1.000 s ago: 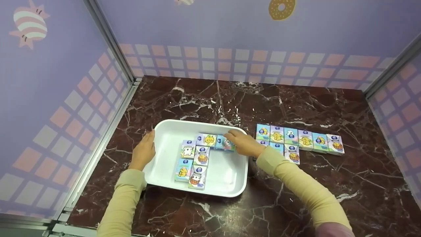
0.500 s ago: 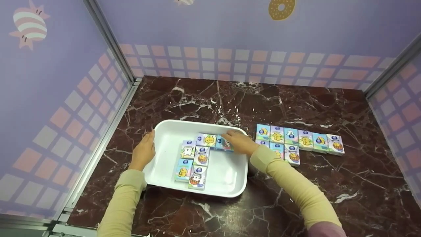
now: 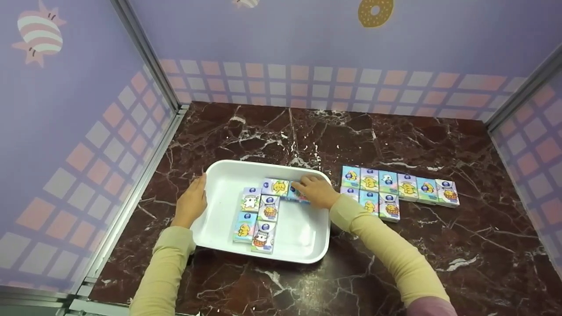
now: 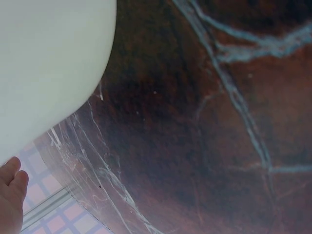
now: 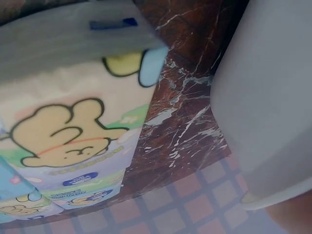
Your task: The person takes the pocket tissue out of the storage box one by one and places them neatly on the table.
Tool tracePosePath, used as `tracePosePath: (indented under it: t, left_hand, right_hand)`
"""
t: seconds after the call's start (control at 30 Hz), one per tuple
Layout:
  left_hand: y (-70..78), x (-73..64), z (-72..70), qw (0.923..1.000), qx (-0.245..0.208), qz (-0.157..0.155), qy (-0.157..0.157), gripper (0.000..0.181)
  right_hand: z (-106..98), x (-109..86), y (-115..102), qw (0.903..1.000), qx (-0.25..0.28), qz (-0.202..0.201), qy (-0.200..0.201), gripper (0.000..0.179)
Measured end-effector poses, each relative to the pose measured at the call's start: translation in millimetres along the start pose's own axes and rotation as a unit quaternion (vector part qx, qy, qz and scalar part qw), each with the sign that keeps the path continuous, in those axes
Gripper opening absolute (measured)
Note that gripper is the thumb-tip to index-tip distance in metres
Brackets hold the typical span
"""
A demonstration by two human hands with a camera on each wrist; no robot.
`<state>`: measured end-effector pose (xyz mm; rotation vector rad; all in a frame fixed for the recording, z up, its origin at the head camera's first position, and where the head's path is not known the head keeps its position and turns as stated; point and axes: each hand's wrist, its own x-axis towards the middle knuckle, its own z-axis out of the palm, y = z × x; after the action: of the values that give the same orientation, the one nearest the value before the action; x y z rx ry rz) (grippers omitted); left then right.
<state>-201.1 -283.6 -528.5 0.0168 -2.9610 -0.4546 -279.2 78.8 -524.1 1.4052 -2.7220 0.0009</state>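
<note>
In the head view a white tray (image 3: 221, 210) holds several small tissue packs with cartoon prints. My left hand (image 3: 192, 202) lies along the tray's left side, fingers straight against its outer wall. The left wrist view catches its fingertips (image 4: 13, 178) beside the white wall. My right hand (image 3: 317, 191) reaches over the tray's right rim and grips a blue tissue pack (image 3: 295, 191) in the far right part, hiding much of it. To that pack's left lies a purple tissue pack (image 3: 276, 187); below are two columns of packs, including a white one (image 3: 264, 237).
Right of the tray, more tissue packs (image 3: 407, 188) stand side by side in two rows on the dark red marbled table (image 3: 421, 245). Purple panels with printed squares (image 3: 298, 83) enclose the back and sides. A metal rail (image 3: 131, 193) runs along the left edge.
My right hand has shifted a little left over the blue tissue pack and now covers more of it, its fingers more bent. The left hand and the tray stay where they were.
</note>
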Motion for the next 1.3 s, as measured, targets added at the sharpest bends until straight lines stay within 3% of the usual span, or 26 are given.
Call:
tracePosePath:
  t: [0.37,0.87,1.13,1.3]
  left_hand:
    - [1.2,-0.8,-0.5,0.9999,-0.004,0.009,0.014,0.05]
    - [1.5,-1.3,0.1,0.9998,-0.011,0.006,0.014,0.049]
    - [1.5,-1.6,0.0,0.9999,-0.009,0.006,0.009,0.05]
    - [1.2,-1.3,-1.8,1.0,-0.008,0.003,0.004,0.051]
  right_hand:
    - [6,2.4,-6,0.9983,-0.057,0.007,0.008,0.046]
    - [-4,5.6,-7,0.9949,-0.022,0.049,-0.085,0.051]
    - [0,3.1,-3,0.999,-0.039,0.017,-0.01,0.047]
    - [2,2.7,-2,0.9995,-0.024,0.018,-0.008,0.052]
